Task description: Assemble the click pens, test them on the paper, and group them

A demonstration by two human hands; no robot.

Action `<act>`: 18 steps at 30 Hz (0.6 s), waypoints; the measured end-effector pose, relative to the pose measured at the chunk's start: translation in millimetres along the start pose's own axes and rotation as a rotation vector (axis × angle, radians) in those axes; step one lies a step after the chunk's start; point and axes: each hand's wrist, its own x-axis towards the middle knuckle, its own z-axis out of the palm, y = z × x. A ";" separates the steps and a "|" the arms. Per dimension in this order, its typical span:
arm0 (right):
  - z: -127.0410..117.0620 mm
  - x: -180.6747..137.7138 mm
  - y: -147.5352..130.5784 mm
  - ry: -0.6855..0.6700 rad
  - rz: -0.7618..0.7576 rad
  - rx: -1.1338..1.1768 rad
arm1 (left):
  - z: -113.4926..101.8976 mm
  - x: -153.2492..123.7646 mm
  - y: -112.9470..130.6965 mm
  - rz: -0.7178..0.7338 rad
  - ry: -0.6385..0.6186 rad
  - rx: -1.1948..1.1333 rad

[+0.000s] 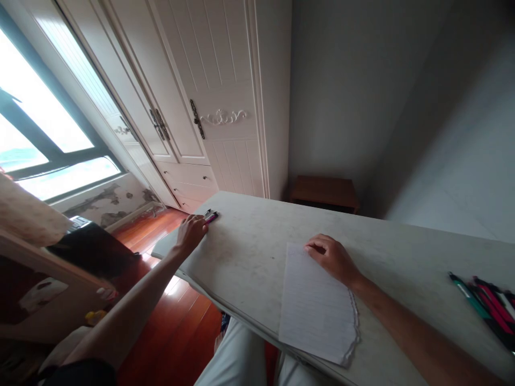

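Note:
At the far left end of the table, my left hand [193,231] is closed around some pens [211,217], whose ends show past the fingers. How many lie under the palm is hidden. A lined sheet of paper [316,311] with a torn, ragged right edge lies flat near the table's front edge. My right hand [332,258] rests at the sheet's top right corner, fingers curled and thumb against the index finger. Whether anything is pinched there cannot be made out.
The pale table [245,252] stretches across in front of me. Several more pens [488,305], green, pink and black, lie at its right side. Beyond stand a white wardrobe [225,80] and a low brown wooden stool [324,190]. A black case [94,246] is on the left.

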 end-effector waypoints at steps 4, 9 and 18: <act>-0.1 -0.3 0.8 0.004 -0.007 -0.004 | -2.1 -2.1 -1.1 0.054 0.042 -0.018; -0.4 0.1 0.1 0.016 -0.021 -0.008 | -7.5 -3.4 2.1 0.116 0.115 -0.081; -3.2 3.4 -2.3 0.080 0.064 0.142 | -23.5 14.2 113.5 -0.027 0.149 -0.797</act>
